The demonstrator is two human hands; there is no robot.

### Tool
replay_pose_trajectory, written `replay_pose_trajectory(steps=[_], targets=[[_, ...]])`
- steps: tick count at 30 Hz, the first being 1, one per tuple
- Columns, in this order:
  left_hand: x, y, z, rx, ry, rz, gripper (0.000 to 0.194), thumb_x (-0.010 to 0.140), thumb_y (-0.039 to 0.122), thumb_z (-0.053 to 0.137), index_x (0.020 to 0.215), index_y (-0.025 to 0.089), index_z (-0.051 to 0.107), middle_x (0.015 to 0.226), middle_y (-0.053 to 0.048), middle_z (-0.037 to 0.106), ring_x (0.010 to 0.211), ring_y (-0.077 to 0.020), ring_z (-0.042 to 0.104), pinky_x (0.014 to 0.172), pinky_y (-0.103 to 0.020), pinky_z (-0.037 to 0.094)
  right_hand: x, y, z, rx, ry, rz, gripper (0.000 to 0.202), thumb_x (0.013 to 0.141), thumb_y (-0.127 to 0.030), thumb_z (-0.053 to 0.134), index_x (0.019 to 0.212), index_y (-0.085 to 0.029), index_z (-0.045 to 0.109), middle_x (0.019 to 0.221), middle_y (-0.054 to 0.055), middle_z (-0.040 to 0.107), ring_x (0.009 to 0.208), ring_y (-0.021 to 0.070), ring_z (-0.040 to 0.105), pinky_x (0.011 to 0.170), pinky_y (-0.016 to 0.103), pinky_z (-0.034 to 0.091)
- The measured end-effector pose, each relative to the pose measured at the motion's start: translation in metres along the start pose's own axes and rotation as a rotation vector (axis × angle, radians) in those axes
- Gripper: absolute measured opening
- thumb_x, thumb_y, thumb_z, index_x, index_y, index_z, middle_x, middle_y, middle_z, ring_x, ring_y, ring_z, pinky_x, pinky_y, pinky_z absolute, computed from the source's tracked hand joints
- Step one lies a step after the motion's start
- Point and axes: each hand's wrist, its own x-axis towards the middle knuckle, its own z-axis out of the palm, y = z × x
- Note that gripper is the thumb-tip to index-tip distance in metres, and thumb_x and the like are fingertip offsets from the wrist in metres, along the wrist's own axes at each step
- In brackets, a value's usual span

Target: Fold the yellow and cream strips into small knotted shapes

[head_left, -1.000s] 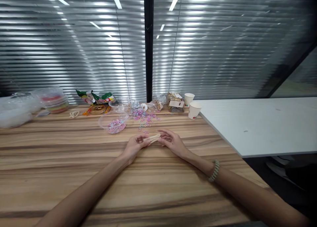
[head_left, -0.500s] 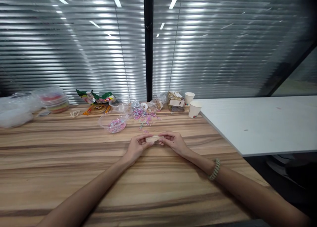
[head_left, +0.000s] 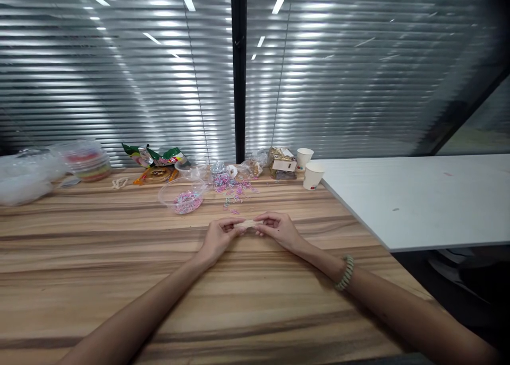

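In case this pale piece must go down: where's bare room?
Bare wooden table shows left of the left hand, in front of the clear bowl, and between the forearms. The white table at right is mostly bare. Crowded: the back edge, from plastic bag past scattered pastel pieces to paper cups.

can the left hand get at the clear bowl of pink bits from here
Probably yes: the bowl sits ahead and left of the left hand, with only tabletop visible between them. But that hand holds a pale strip, so may need to let go first.
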Motion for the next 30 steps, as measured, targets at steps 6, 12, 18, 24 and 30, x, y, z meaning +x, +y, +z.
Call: replay_pose_trajectory(steps=[6, 12, 18, 24, 30], targets=[[-0.0004, 0.0006, -0.0004, 0.047, 0.019, 0.007, 0.031, 0.059, 0.027, 0.069, 0.085, 0.01, 0.067, 0.071, -0.008, 0.07, 0.068, -0.0191, 0.064, 0.067, -0.028, 0.049, -0.0004, 0.0002, 0.0, -0.032, 0.001, -0.024, 0.029, 0.068, -0.034, 0.064, 0.087, -0.012, 0.062, 0.076, 0.007, 0.065, 0.06, 0.015, 0.061, 0.06, 0.028, 0.051], [0.0008, -0.0026, -0.0012, 0.083, 0.019, 0.036, 0.029, 0.061, 0.031, 0.067, 0.082, 0.01, 0.066, 0.065, -0.007, 0.069, 0.063, -0.0186, 0.063, 0.063, -0.028, 0.049, -0.001, -0.0023, 0.0011, -0.057, 0.003, -0.031, 0.032, 0.068, -0.036, 0.063, 0.087, -0.011, 0.063, 0.069, 0.007, 0.066, 0.057, 0.0147, 0.061, 0.057, 0.027, 0.051], [0.0015, -0.0056, -0.0013, 0.092, 0.028, 0.048, 0.029, 0.061, 0.031, 0.067, 0.081, 0.01, 0.066, 0.064, -0.007, 0.068, 0.061, -0.0183, 0.064, 0.061, -0.026, 0.049, -0.0019, -0.0055, 0.0023, -0.089, -0.003, -0.046, 0.028, 0.07, -0.035, 0.062, 0.084, -0.012, 0.064, 0.062, 0.004, 0.063, 0.053, 0.0137, 0.059, 0.053, 0.026, 0.05], [0.0007, -0.0042, 0.0001, 0.125, 0.021, 0.046, 0.028, 0.062, 0.032, 0.066, 0.079, 0.009, 0.065, 0.065, -0.007, 0.068, 0.059, -0.0172, 0.063, 0.057, -0.024, 0.049, -0.0017, -0.0071, 0.0026, -0.108, -0.016, -0.079, 0.025, 0.071, -0.035, 0.061, 0.08, -0.012, 0.064, 0.061, 0.004, 0.062, 0.05, 0.0129, 0.058, 0.051, 0.025, 0.049], [-0.0017, -0.0013, 0.0017, 0.248, 0.027, 0.078, 0.028, 0.065, 0.034, 0.063, 0.079, 0.009, 0.065, 0.058, -0.006, 0.066, 0.051, -0.015, 0.06, 0.049, -0.022, 0.045, -0.0018, -0.0071, 0.0018, -0.184, -0.021, -0.138, 0.022, 0.074, -0.034, 0.059, 0.076, -0.013, 0.065, 0.066, 0.006, 0.063, 0.049, 0.0127, 0.057, 0.05, 0.024, 0.048]])
